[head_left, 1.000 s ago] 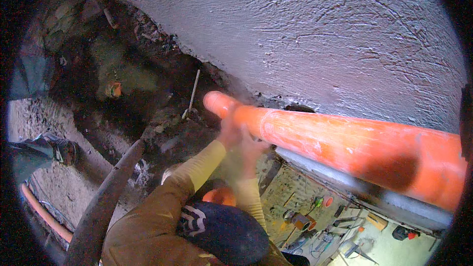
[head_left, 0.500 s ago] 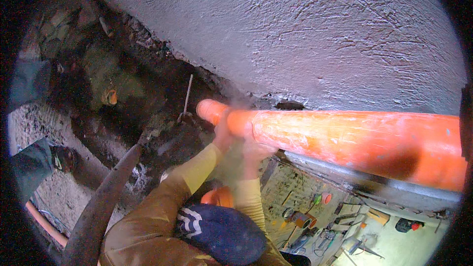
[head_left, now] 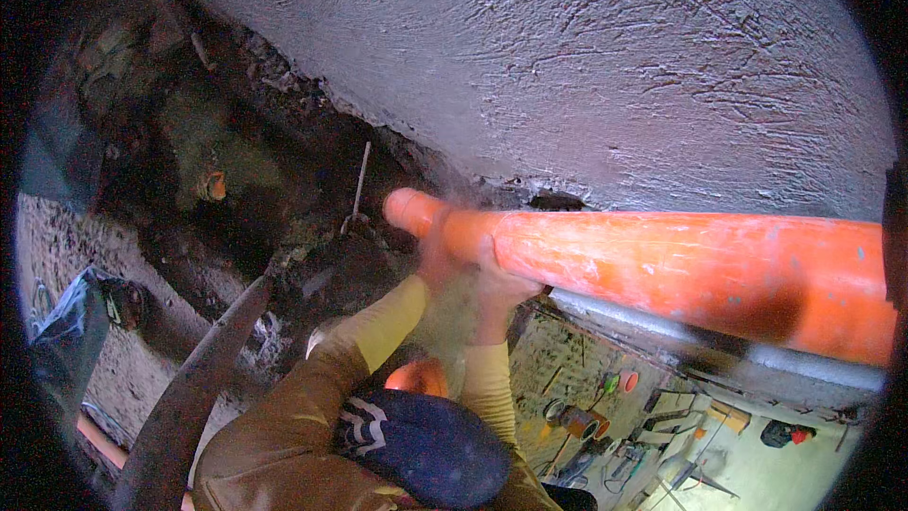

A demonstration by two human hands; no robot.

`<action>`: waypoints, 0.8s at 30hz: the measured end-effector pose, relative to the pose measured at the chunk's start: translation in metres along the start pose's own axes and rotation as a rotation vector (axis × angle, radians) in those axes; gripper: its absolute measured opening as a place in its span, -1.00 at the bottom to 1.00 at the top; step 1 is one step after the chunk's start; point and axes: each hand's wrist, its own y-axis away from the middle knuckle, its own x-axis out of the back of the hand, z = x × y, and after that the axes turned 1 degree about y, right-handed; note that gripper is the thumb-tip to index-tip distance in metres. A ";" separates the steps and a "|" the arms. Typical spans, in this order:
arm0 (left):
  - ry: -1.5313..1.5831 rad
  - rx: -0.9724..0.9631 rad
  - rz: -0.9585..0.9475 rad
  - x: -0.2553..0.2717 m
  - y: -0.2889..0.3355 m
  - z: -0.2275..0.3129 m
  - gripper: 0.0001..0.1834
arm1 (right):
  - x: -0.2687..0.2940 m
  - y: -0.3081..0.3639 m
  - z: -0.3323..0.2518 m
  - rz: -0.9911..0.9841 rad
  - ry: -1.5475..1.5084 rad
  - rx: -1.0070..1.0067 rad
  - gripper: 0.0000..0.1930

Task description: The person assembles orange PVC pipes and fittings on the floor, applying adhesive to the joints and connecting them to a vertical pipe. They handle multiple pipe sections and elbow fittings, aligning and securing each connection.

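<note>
Your grip can't be told, your hands being outside the view; a co-worker's bare hands (head_left: 503,290) grasp the long orange cylindrical pipe (head_left: 653,260) near its far end, beside the rough grey wall (head_left: 615,85).

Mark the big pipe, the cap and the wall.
Big pipe (head_left: 654,270): head view, middle of its orange side.
Cap (head_left: 430,448): head view, dark crown.
Wall (head_left: 577,95): head view, rough face above the pipe.

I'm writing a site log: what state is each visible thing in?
Long orange pipe: scuffed, held near its left end
Co-worker's left hand: on the pipe
Co-worker's right hand: on the pipe
Dark blue cap: worn
Grey wall: rough, scored
Thin rod: slightly tilted
</note>
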 end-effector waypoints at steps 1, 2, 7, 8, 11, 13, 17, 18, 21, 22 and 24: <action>-0.013 -0.009 0.006 0.000 0.003 -0.001 -0.36 | -0.002 -0.001 -0.005 0.009 0.037 0.004 -0.29; -0.030 -0.022 0.005 0.000 0.005 -0.003 -0.36 | -0.002 -0.002 -0.010 -0.009 0.049 -0.025 -0.29; -0.126 -0.087 -0.002 -0.003 0.005 -0.002 -0.36 | -0.001 -0.008 -0.023 -0.054 -0.111 -0.087 -0.30; -0.144 -0.100 0.000 -0.002 0.008 -0.002 -0.36 | 0.000 -0.009 -0.028 -0.090 -0.040 -0.079 -0.29; -0.235 -0.155 -0.007 0.004 0.012 0.003 -0.36 | 0.004 -0.002 -0.036 -0.115 0.018 -0.077 -0.28; -0.316 -0.206 -0.002 0.004 0.013 0.005 -0.36 | -0.007 0.010 -0.018 -0.009 -0.173 -0.091 -0.26; -0.446 -0.314 -0.022 -0.018 0.029 -0.004 -0.36 | -0.001 0.034 0.047 -0.381 0.294 -0.048 -0.29; -0.502 -0.368 0.018 -0.006 0.029 0.004 -0.36 | -0.006 0.029 -0.002 -0.312 -0.020 -0.175 -0.29; -0.685 -0.519 0.064 -0.018 0.038 0.012 -0.36 | 0.002 0.017 -0.044 -0.196 -0.320 -0.305 -0.27; -0.754 -0.579 0.082 -0.028 0.039 0.012 -0.36 | 0.002 0.012 -0.044 -0.185 -0.325 -0.301 -0.26; -0.836 -0.652 0.099 -0.045 0.047 0.011 -0.36 | 0.009 0.008 -0.043 -0.242 -0.127 -0.346 -0.26</action>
